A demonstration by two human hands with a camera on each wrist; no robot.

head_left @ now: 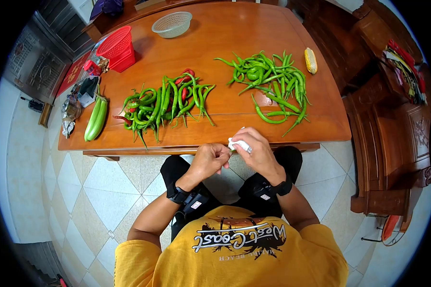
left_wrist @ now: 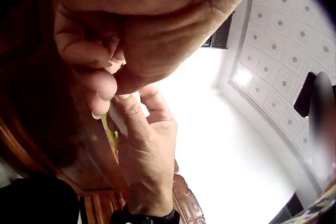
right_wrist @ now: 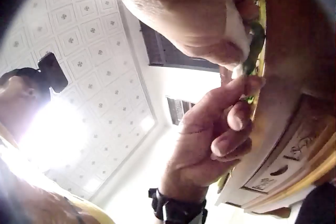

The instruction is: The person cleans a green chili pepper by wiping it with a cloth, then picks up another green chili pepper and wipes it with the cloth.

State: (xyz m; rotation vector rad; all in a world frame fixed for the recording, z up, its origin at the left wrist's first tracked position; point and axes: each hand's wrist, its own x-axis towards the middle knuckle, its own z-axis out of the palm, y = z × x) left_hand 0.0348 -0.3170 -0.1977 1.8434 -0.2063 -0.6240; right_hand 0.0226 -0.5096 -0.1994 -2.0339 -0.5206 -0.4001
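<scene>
Just off the table's front edge, over the lap, both hands meet at a green chili pepper [right_wrist: 255,48]. Its near end is pinched between the thumb and fingertips of my left hand [head_left: 209,159]. Fingers of my right hand [head_left: 257,152] curl round a crumpled white tissue [head_left: 238,144], which lies against the pepper's side in the right wrist view. Much of the pepper is hidden behind the fingers. Beyond the left hand lies a tangled pile of green and red chilies [head_left: 165,103]; past the right hand is a second pile of green chilies [head_left: 277,86].
On the wooden table [head_left: 220,43], a pale green eggplant [head_left: 96,119] lies at the left, near plastic bags [head_left: 72,107]. Red baskets [head_left: 117,50] and a pale basket [head_left: 172,25] stand farther back. A corn cob [head_left: 311,60] lies near the right edge.
</scene>
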